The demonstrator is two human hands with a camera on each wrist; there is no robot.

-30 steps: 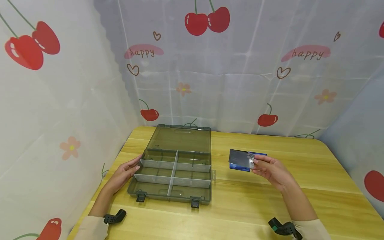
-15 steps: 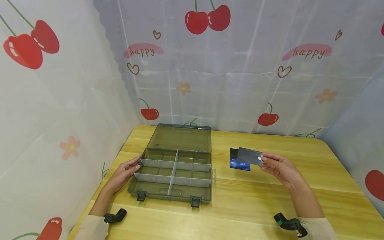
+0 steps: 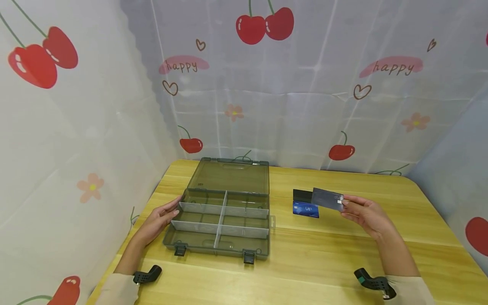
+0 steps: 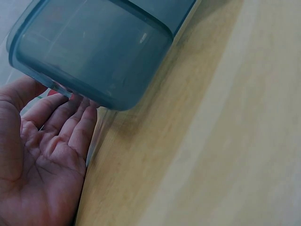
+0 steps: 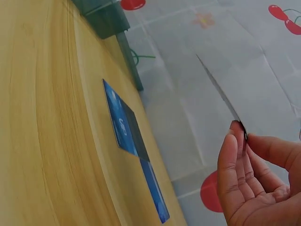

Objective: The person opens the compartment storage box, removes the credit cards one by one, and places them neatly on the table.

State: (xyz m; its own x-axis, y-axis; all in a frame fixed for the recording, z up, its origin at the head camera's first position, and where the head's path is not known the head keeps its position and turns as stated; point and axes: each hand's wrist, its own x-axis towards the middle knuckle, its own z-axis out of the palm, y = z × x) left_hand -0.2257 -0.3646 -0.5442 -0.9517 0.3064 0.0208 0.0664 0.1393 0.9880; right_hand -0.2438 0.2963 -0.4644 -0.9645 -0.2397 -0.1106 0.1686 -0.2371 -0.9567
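Note:
A dark grey card (image 3: 327, 199) with light lettering is pinched between the thumb and fingers of my right hand (image 3: 367, 216), raised and tilted. In the right wrist view the card (image 5: 218, 89) appears nearly edge-on. Beneath it, on the table, lie a blue VIP card (image 3: 305, 209) and a black card (image 3: 301, 195) side by side; another blue card (image 5: 154, 193) shows beyond them in the right wrist view. My left hand (image 3: 154, 224) rests against the left side of a translucent green divided box (image 3: 217, 252), fingertips (image 4: 88, 113) touching its wall.
The box's hinged lid (image 3: 232, 176) lies back towards the curtain (image 3: 289, 118). Grey dividers (image 3: 200, 227) split the box into several compartments. Two dark latches (image 3: 249, 257) hang along its front edge. All stand on a wooden table (image 3: 305, 262).
My right hand has moved right with the grey card, drawing it off the cards below and uncovering the blue VIP card. My left hand and the box stay in place.

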